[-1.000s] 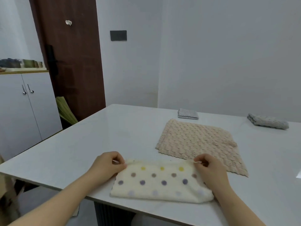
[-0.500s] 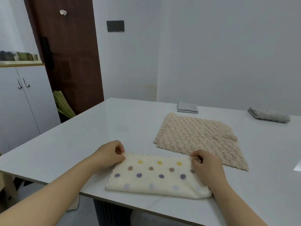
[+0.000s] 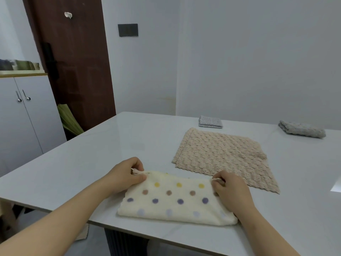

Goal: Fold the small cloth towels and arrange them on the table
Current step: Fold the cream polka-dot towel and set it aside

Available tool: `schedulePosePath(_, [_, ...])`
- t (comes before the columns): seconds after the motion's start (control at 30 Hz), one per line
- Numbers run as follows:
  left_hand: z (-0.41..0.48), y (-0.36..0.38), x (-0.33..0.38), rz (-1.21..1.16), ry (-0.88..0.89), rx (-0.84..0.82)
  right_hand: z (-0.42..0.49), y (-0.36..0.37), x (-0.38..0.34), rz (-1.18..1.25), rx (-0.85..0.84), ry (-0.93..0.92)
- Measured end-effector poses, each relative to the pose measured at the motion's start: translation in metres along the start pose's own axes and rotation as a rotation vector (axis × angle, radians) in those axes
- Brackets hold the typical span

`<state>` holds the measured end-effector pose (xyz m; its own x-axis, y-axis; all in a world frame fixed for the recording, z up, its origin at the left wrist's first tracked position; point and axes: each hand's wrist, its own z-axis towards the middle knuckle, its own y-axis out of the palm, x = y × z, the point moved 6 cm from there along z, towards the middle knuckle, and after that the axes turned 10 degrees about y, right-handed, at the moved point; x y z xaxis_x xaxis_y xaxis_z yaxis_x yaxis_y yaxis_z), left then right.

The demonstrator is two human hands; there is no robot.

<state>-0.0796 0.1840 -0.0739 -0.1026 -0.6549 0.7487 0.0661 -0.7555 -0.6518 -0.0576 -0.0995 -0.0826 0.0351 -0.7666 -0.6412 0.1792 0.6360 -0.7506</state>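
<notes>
- The cream polka-dot towel [image 3: 175,198] is laid at the near edge of the white desk [image 3: 92,159], already doubled into a long band, with its fold toward the person.
- The left hand [image 3: 127,174] is closed in a pinch on the far left corner of the towel, and a small tuft of cloth is seen poking out between its fingers.
- The right hand [image 3: 230,191] is closed the same way on the far right corner, with the heel of the hand resting on the cloth.
- Compared with half a second ago, both corners are lifted slightly off the desk and the far edge is drawn tauter; before, the hands were pressed flatter on the cloth.
- From this it is judged that the first fold is being squared up or the next one begun.
- The beige textured towel [image 3: 221,156] is left spread open just beyond, not yet folded.
- Two grey towels, one [image 3: 210,122] at the back and one [image 3: 302,129] at the far right, are already folded and set well apart.
</notes>
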Motion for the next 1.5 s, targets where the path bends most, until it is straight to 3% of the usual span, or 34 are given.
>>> schedulePosePath(0.1, [-0.002,-0.002,0.000,-0.047,0.027,-0.003,0.000,0.000,0.000,0.019,0.002,0.000])
schedulePosePath(0.27, [0.000,-0.001,0.002,0.102,-0.048,-0.114,0.000,0.000,0.001,0.032,0.004,0.007])
schedulePosePath(0.5, [0.005,-0.001,0.005,0.010,-0.140,-0.138,0.000,-0.001,0.000,0.032,0.011,0.007])
schedulePosePath(0.83, [0.006,-0.010,-0.002,-0.235,-0.147,0.129,0.000,0.001,-0.001,-0.018,-0.015,-0.008])
schedulePosePath(1.07, [0.005,-0.017,0.003,-0.240,-0.122,0.178,-0.001,0.000,0.002,0.083,-0.040,0.015])
schedulePosePath(1.3, [-0.003,-0.042,0.039,-0.129,0.022,0.114,-0.014,-0.027,-0.006,0.656,-0.165,0.100])
schedulePosePath(1.4, [-0.009,-0.052,0.061,0.033,0.101,0.021,-0.014,-0.048,-0.024,0.624,-0.211,0.003])
schedulePosePath(1.5, [-0.014,-0.059,0.078,0.300,0.145,-0.082,-0.013,-0.060,-0.039,0.402,-0.234,-0.053])
